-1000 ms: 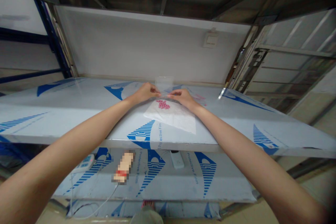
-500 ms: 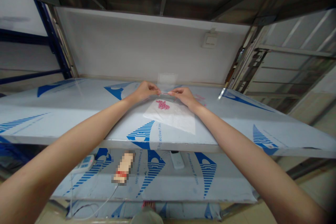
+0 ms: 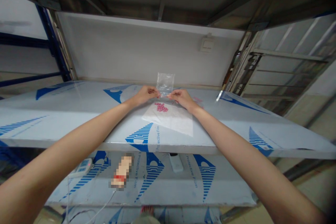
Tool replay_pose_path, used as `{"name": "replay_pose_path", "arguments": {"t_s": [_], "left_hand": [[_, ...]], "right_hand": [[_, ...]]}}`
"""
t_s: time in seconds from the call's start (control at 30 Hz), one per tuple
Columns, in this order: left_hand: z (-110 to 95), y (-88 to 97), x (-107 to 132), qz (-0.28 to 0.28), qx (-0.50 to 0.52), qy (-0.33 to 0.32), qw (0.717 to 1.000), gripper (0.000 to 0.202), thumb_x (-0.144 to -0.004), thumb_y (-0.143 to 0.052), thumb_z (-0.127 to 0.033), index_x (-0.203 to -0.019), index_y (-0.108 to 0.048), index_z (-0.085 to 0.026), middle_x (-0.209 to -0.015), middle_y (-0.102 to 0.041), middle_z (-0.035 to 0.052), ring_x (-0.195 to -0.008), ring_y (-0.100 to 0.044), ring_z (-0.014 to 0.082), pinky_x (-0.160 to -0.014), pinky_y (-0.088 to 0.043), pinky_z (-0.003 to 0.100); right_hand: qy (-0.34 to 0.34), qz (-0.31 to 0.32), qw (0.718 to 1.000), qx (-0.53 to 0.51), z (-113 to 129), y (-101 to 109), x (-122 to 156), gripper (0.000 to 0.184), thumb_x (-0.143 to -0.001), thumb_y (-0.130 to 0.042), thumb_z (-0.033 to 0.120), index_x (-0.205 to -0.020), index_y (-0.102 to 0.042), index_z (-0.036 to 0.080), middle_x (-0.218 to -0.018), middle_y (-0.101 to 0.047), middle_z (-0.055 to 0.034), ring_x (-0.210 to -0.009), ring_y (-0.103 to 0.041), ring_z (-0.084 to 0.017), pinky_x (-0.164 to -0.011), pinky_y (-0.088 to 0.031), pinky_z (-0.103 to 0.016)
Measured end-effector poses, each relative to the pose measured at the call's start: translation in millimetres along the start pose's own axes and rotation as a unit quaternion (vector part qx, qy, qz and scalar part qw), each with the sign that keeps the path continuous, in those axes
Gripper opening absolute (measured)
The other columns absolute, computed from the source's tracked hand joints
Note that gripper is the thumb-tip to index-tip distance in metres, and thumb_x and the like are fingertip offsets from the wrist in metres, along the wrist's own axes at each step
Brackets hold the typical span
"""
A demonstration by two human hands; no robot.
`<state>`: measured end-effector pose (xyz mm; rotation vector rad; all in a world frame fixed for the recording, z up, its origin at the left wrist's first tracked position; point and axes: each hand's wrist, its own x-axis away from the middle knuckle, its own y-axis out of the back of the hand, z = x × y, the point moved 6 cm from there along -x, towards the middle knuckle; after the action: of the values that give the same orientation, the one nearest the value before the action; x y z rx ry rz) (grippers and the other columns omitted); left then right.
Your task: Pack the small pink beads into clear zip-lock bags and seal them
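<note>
My left hand [image 3: 147, 94] and my right hand [image 3: 181, 98] meet at the far side of a steel table top [image 3: 78, 113] covered in blue-printed protective film. Between finger and thumb, both pinch the lower edge of a small clear plastic bag [image 3: 165, 84], which stands upright above them. Just below my fingers lies a small heap of several pink pills [image 3: 161, 107] on a white paper sheet [image 3: 173, 122]. The pills are apart from the bag, and nothing shows inside it.
The table backs onto a white wall panel with a wall switch [image 3: 207, 45]. Below is a filmed lower shelf [image 3: 225, 182] holding a white electrical device [image 3: 81, 168], a white remote-like object [image 3: 175, 163], and a pixelated item [image 3: 122, 171]. Metal rack frames stand on both sides.
The bag now stands more upright and shows more plainly above my fingers. My hands have drawn slightly closer together. The pills and paper have not shifted, apart from a small shift of the whole view.
</note>
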<state>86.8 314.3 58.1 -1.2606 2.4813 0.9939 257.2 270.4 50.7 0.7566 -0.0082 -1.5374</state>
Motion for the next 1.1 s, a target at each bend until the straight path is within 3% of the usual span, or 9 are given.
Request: {"name": "replay_pose_path", "arguments": {"t_s": [0.23, 0.4, 0.6, 0.73, 0.93, 1.1], "left_hand": [[-6.3, 9.7, 0.0, -0.036, -0.021, 0.0, 0.999, 0.02, -0.076, -0.065, -0.033, -0.075, -0.067, -0.014, -0.078, -0.072, 0.0089, -0.075, -0.065, 0.0192, -0.076, -0.047, 0.031], [-6.2, 14.0, -1.7, -0.039, -0.041, -0.005, 0.998, 0.018, -0.076, -0.064, -0.033, -0.071, -0.065, -0.015, -0.074, -0.07, 0.0071, -0.073, -0.063, 0.0181, -0.073, -0.047, 0.03], [-10.1, 1.6, 2.8, 0.003, -0.017, -0.02, 1.0, 0.024, -0.077, -0.061, -0.04, -0.077, -0.065, -0.016, -0.082, -0.071, 0.0081, -0.08, -0.063, 0.0193, -0.075, -0.046, 0.029], [-8.4, -1.6, 4.3, -0.003, -0.017, -0.004, 1.0, 0.028, -0.077, -0.063, -0.043, -0.077, -0.067, -0.015, -0.085, -0.072, 0.0102, -0.082, -0.064, 0.0213, -0.073, -0.045, 0.03], [-5.0, 2.1, 1.5, -0.01, -0.038, 0.01, 0.999, 0.028, -0.079, -0.065, -0.042, -0.073, -0.068, -0.015, -0.074, -0.071, 0.0095, -0.077, -0.063, 0.0218, -0.07, -0.044, 0.031], [-8.9, -4.7, -0.1, 0.0, -0.037, -0.012, 0.999, 0.024, -0.08, -0.064, -0.036, -0.078, -0.07, -0.013, -0.077, -0.071, 0.0087, -0.071, -0.061, 0.0179, -0.067, -0.044, 0.03]], "right_hand": [[-0.019, -0.014, 0.998, -0.065, -4.6, -1.9, 0.3, 0.031, -0.067, -0.071, 0.043, -0.086, -0.069, 0.017, -0.087, -0.071, -0.007, -0.064, -0.054, -0.013, -0.06, -0.044, -0.027], [-0.013, -0.021, 0.998, -0.056, -0.9, -0.6, 1.0, 0.026, -0.071, -0.069, 0.043, -0.078, -0.068, 0.018, -0.083, -0.071, -0.0075, -0.069, -0.058, -0.015, -0.062, -0.046, -0.028], [-0.001, -0.016, 0.998, -0.057, 5.8, -0.3, 2.6, 0.025, -0.068, -0.069, 0.041, -0.072, -0.066, 0.017, -0.074, -0.068, -0.0033, -0.057, -0.052, -0.012, -0.06, -0.044, -0.027], [0.008, -0.009, 0.999, -0.045, 11.4, -2.5, 5.3, 0.018, -0.07, -0.067, 0.036, -0.072, -0.066, 0.018, -0.072, -0.066, -0.0017, -0.056, -0.051, -0.011, -0.06, -0.042, -0.027], [0.02, 0.027, 0.999, -0.042, 21.2, -12.7, 12.5, 0.017, -0.079, -0.062, 0.036, -0.078, -0.064, 0.019, -0.081, -0.066, -0.0029, -0.064, -0.055, -0.012, -0.064, -0.045, -0.027], [0.021, 0.036, 0.998, -0.052, 15.9, -16.4, 9.2, 0.019, -0.076, -0.069, 0.037, -0.077, -0.067, 0.018, -0.082, -0.068, -0.0052, -0.073, -0.06, -0.016, -0.062, -0.046, -0.028]]}}
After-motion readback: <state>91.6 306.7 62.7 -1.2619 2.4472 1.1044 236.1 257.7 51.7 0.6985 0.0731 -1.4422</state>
